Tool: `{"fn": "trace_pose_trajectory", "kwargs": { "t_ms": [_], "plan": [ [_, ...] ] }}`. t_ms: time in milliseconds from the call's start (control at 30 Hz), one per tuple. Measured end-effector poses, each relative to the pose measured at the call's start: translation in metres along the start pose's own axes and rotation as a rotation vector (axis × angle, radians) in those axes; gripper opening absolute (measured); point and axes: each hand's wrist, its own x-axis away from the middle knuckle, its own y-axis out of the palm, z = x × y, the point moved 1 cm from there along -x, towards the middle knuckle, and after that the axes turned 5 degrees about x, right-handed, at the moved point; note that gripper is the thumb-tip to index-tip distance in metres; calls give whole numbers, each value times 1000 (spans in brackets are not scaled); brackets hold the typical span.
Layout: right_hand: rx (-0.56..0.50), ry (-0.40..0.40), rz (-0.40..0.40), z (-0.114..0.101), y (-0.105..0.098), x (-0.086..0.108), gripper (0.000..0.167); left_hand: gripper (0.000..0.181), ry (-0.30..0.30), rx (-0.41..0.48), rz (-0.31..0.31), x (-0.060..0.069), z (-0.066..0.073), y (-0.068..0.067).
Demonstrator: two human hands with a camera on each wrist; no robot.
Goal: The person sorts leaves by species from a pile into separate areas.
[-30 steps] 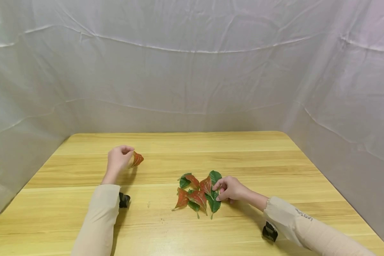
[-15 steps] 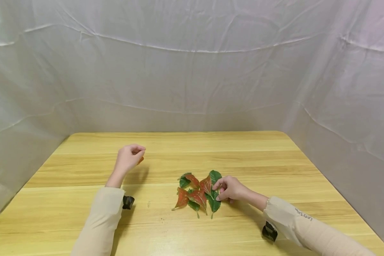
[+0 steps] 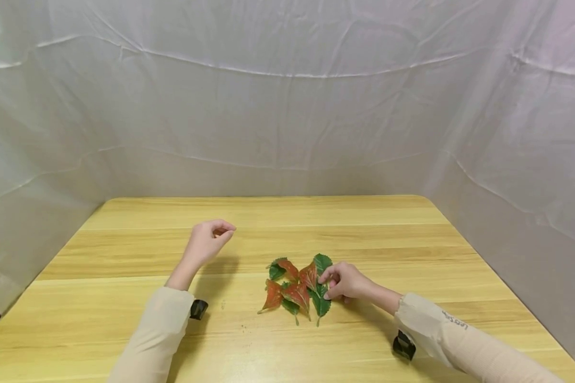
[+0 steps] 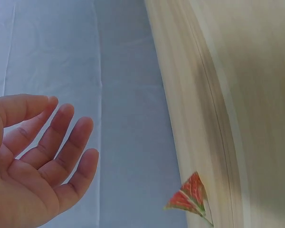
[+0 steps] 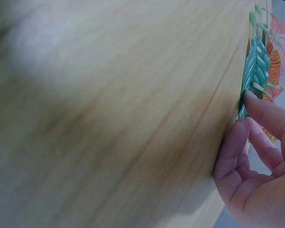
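Observation:
Above the left part of the table, my left hand (image 3: 206, 244) hovers with bent, relaxed fingers; nothing shows between them. A red leaf (image 4: 187, 195) with pale veins is apart from that hand in the left wrist view, near the table edge as seen there. In the head view the hand hides it. My right hand (image 3: 347, 282) rests at the right side of a group of artificial leaves. Its thumb and fingertip pinch the edge of a green leaf (image 5: 256, 69). Several red leaves (image 3: 297, 295) and green leaves lie overlapping beside it, stems mostly toward me.
A wooden table (image 3: 249, 351) with pale grain lies under both hands. Light grey fabric (image 3: 287, 117) hangs behind it and along both sides. Each wrist wears a black strap-on device (image 3: 404, 346), near the sleeve cuff.
My left hand has moved to the right, away from where its fingertips met the red leaf, and now covers that leaf in the head view. My right hand and the leaf group stay put.

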Motion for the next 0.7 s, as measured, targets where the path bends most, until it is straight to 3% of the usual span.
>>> {"fn": "trace_pose_trajectory", "kwargs": {
  "t_ms": [400, 700],
  "plan": [
    [3, -1, -2, -2, 0, -1, 23, 12, 84, -14, -37, 11, 12, 13],
    [-4, -11, -9, -2, 0, -1, 23, 10, 138, 4, -126, 20, 20, 27]
  ]
}}
